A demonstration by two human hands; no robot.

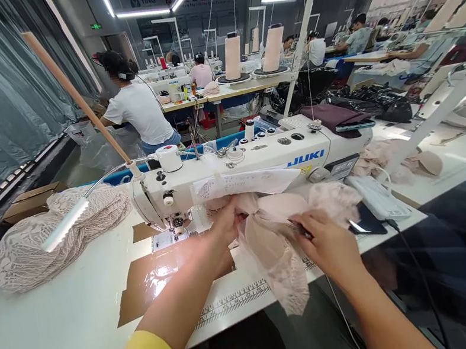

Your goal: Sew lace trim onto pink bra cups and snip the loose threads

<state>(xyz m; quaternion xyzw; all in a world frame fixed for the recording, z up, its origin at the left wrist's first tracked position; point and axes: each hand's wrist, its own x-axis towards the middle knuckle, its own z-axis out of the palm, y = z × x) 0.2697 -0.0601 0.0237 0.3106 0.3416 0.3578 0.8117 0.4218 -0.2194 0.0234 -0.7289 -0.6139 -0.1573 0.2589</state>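
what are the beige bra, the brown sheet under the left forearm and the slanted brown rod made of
Beige bra: soft matte fabric, probably synthetic; its cup looks smooth, with sheer, patterned lace hanging below.
Brown sheet: likely cardboard, given its flat tan colour; the glossy glare suggests clear tape or film on top.
Slanted rod: probably wood, judging by its even light-brown colour.

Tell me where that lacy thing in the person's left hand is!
In the head view, the lacy piece is right of centre, between the left hand and right hand before the sewing machine, its tip hanging past the front of the table.
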